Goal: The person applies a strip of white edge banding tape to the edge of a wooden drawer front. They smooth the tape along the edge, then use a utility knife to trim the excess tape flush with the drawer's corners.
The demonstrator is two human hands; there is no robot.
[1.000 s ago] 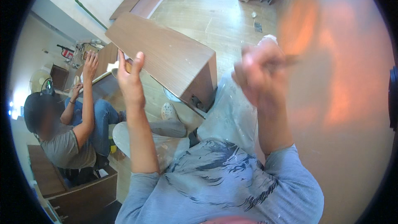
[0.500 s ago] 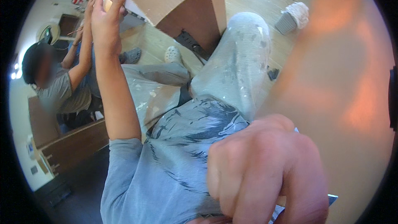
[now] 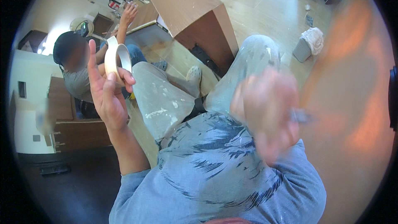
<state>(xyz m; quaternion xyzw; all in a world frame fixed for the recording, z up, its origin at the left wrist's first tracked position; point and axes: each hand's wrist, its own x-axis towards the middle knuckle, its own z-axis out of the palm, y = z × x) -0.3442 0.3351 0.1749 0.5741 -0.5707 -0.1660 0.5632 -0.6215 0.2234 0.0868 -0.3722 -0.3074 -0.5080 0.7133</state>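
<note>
A roll of cream masking tape (image 3: 110,63) hangs on the fingers of my left hand (image 3: 112,103), raised at the left. The thumb presses against the roll, and one finger points upward. My right hand (image 3: 269,110) is curled in front of my right thigh, smeared by motion. A small silvery thing (image 3: 302,116) sticks out of its right side, too blurred to name. Close by on the right rises a large brown panel (image 3: 348,99), with an orange glare across it.
A brown wooden box-like cabinet piece (image 3: 186,6) stands on the tiled floor ahead of my knees. Another person (image 3: 76,79) sits at the left, one arm raised. Beyond my right knee stands a grey bin (image 3: 304,49) with a white bag. Brown boards (image 3: 81,136) lie at the left.
My left hand has come lower, and the tape roll now shows clearly. My right hand has moved up and away from my chest. The view has shifted.
</note>
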